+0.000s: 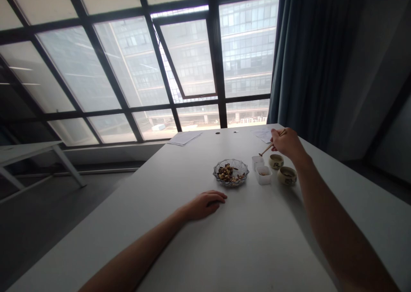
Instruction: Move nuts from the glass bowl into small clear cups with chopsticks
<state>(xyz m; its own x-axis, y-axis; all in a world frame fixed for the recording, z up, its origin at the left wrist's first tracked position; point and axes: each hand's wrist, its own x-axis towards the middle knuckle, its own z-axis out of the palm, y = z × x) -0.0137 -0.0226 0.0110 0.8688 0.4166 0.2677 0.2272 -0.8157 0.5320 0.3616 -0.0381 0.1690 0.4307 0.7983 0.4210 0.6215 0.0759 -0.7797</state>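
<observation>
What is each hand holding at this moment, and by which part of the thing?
The right hand holds chopsticks by their upper half, with the tips pointing away from the hand. The left hand holds nothing and rests on the white table.

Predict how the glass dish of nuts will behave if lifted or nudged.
The glass dish looks heavy for its size and probably fragile. Its shallow, low shape should resist tipping, though the nuts heaped inside could spill if it tilts.

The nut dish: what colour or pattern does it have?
The dish is clear glass with a cut pattern, shown best in the head view.
</observation>
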